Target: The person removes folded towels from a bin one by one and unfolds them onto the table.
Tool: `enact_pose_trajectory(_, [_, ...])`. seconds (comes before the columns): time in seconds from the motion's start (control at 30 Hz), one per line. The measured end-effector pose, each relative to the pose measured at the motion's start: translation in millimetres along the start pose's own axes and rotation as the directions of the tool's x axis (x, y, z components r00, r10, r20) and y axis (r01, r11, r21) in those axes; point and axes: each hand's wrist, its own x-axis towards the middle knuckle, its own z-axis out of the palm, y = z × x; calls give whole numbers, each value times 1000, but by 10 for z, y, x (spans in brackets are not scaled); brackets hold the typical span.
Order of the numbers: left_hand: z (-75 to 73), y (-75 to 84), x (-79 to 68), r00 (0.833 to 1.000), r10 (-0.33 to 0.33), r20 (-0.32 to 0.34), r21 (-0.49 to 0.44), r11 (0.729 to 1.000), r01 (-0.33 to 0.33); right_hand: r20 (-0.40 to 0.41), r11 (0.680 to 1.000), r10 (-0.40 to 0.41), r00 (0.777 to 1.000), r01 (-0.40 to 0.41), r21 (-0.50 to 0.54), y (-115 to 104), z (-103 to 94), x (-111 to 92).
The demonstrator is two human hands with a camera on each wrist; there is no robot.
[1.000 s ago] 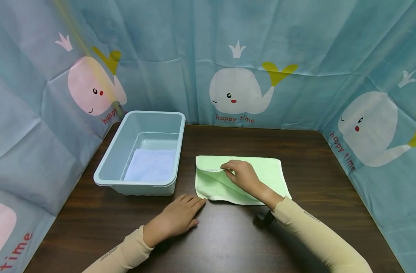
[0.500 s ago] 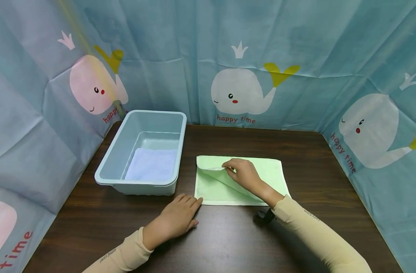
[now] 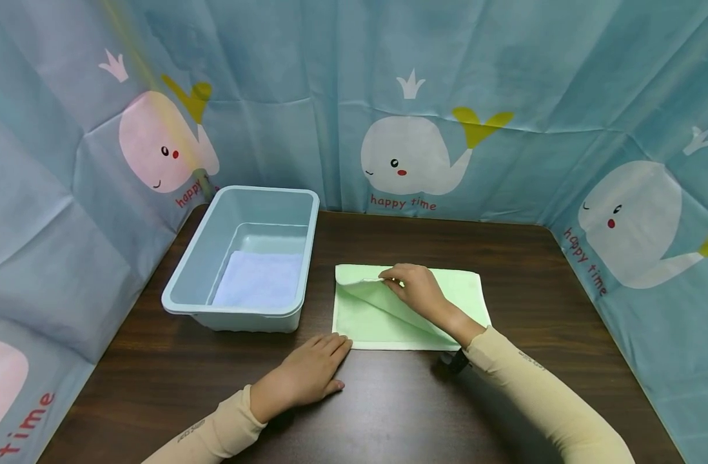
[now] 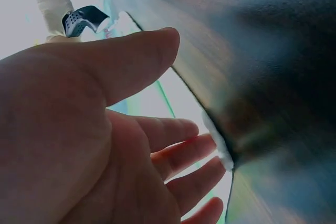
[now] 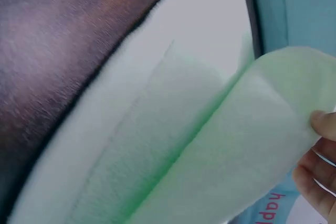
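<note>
A pale green towel [image 3: 377, 325], folded in layers, lies on the dark wooden table. My right hand [image 3: 419, 290] pinches the edge of its upper layer between thumb and fingers, lifting that layer off the one below. The right wrist view shows the raised flap [image 5: 226, 145] curving up to the thumb. At the towel's near left corner rests my left hand [image 3: 310, 370], palm down with fingers extended and fingertips right at the edge. In the left wrist view the left fingers [image 4: 184, 156] look straight and spread, and grip nothing.
A light blue plastic tub [image 3: 232, 310] stands left of the towel, with a flat lavender cloth [image 3: 258, 280] inside. Blue curtains [image 3: 261, 142] printed with whales border the table [image 3: 389, 412] at the back and both sides.
The towel's near edge, wavy one second ago, now lies straight and flat. My right hand has raised the upper layer slightly away from me. My left hand has shifted a little at the corner.
</note>
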Motion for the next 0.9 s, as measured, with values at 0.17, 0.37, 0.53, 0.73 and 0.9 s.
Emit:
enact_pose_trajectory(0.17, [7, 2, 7, 1000, -1, -1, -3, 1000, 1, -14, 999, -11, 1000, 11, 31, 31, -35, 63])
enact_pose_trajectory(0.37, [5, 7, -1, 1000, -5, 5, -8, 1000, 5, 0, 998, 20, 1000, -20, 60, 99, -52, 133])
enact_pose_trajectory(0.53, [5, 9, -1, 1000, -5, 2, -7, 1000, 5, 3, 997, 25, 1000, -25, 75, 152, -66, 207])
enact_pose_trajectory(0.73, [14, 10, 6, 1000, -3, 3, 5, 1000, 3, -3, 994, 21, 1000, -20, 107, 181, -80, 283])
enact_pose_trajectory(0.9, [13, 19, 6, 1000, -8, 1, 5, 1000, 8, 9, 989, 35, 999, -36, 143, 186, -78, 342])
